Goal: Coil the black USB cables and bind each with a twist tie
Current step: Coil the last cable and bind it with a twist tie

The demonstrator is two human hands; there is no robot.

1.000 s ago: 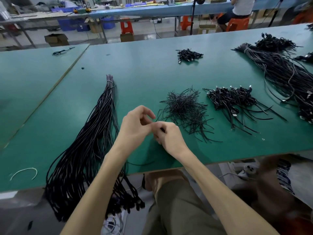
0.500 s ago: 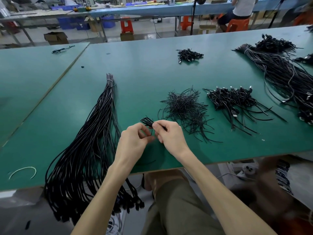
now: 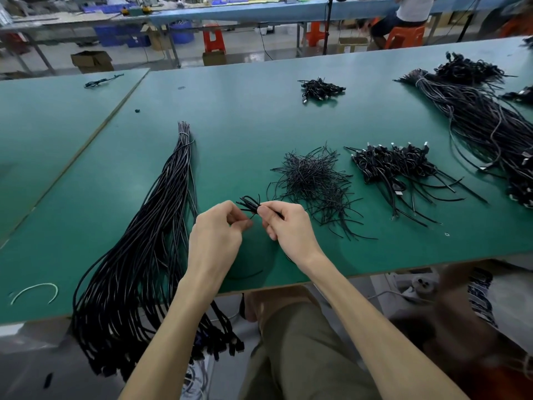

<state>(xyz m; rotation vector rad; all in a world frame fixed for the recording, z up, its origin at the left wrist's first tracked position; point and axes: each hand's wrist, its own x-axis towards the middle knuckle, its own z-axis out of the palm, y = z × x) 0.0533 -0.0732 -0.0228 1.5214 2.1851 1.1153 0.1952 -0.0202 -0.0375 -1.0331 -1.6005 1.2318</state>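
Head view: both hands are raised just above the near part of the green bench. The right hand has its grip closed on a small coiled USB cable. Thumb and forefinger pinch the coil at one end, and its loops stick out to the left, clear of the bench. The left hand is curled, its grip narrowed to thumb and forefinger pressed together on the end of a thin black twist tie that comes down from the coil.

Just right of the hands lies a tangled pile of loose twist ties. Beside that, further right, is a heap of bound cables with their plugs showing. A long bundle of uncoiled black cables lies left of the hands, tied at its far end and hanging over the bench's near edge. A second long bundle lies at the far right, and a small cable heap sits further back. A pale curved wire rests near the left front edge.
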